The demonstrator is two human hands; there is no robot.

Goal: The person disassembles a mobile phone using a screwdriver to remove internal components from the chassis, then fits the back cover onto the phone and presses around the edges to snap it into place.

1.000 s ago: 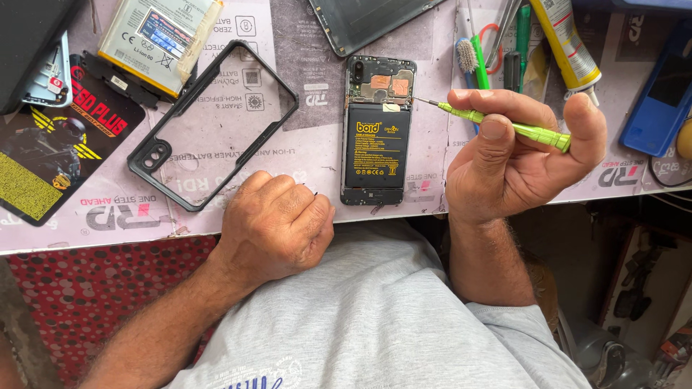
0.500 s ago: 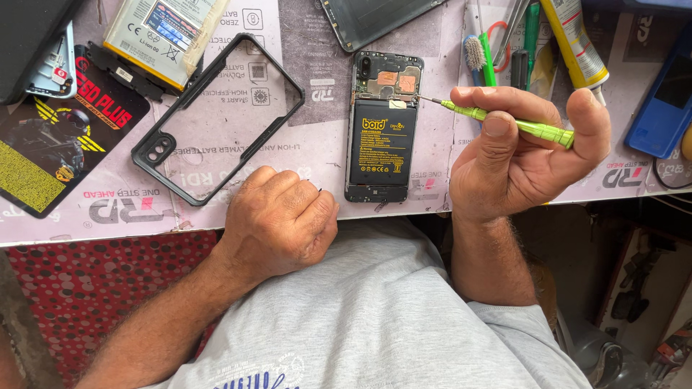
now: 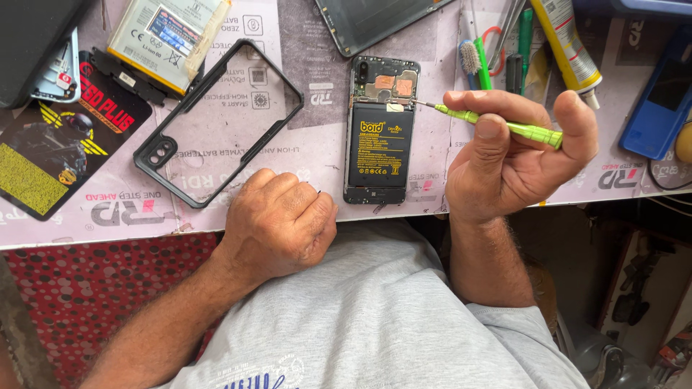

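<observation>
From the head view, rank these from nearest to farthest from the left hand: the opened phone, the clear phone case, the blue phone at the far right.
1. Clear phone case: just above the left hand, its lower edge almost at the knuckles.
2. Opened phone: to the hand's right, a small gap away.
3. Blue phone: at the far right edge, beyond the right hand.

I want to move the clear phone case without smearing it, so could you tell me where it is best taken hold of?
Judging by its pose, grip the clear phone case by its black rim at a long edge, from above. It lies flat and open on the mat, with the left hand just beside its lower corner.
</observation>
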